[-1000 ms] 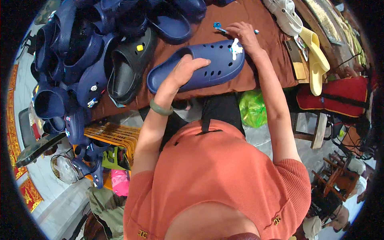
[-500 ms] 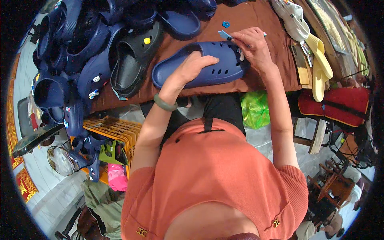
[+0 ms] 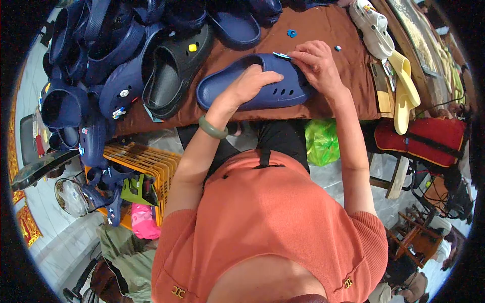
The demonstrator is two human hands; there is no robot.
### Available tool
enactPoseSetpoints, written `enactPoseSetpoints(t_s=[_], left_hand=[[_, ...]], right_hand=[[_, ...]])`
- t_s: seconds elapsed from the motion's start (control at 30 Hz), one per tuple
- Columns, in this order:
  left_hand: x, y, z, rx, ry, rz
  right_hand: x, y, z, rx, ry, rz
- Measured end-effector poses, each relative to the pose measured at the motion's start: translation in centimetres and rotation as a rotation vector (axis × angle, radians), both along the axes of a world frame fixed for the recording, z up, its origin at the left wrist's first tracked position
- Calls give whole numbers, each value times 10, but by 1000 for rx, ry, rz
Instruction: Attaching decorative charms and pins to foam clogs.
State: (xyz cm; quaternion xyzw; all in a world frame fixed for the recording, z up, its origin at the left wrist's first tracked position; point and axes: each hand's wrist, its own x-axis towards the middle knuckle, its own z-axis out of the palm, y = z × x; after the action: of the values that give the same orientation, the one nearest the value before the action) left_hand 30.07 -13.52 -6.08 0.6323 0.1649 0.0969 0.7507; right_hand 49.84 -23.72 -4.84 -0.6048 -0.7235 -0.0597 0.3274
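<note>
A navy blue clog (image 3: 273,93) lies on its side on the brown-covered table (image 3: 333,101). My left hand (image 3: 250,86) grips its upper edge near the opening; a green bangle sits on that wrist. At the toe end, my right hand (image 3: 316,63) pinches a small light-coloured shoe charm (image 3: 280,55) against the clog's top. Two small blue charms (image 3: 291,34) lie loose on the cloth beyond the hands.
A heap of navy clogs (image 3: 101,76) and a black clog (image 3: 172,76) fills the table's left. White and yellow clogs (image 3: 399,86) lie at the right edge. Below are an orange crate (image 3: 146,161), a green bag (image 3: 322,141) and a red cushion (image 3: 424,141).
The clog has been turned and drawn nearer, toe now to the right. My right hand moved from the far cloth onto the clog's top with the charm.
</note>
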Motion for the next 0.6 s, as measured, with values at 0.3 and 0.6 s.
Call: enactPoseSetpoints(t_s=[0.3, 0.6], left_hand=[[1, -1, -1, -9, 21, 28], [1, 0, -16, 118, 72, 15]], right_hand=[[-17, -7, 22, -44, -435, -65], [-28, -2, 32, -173, -607, 35]])
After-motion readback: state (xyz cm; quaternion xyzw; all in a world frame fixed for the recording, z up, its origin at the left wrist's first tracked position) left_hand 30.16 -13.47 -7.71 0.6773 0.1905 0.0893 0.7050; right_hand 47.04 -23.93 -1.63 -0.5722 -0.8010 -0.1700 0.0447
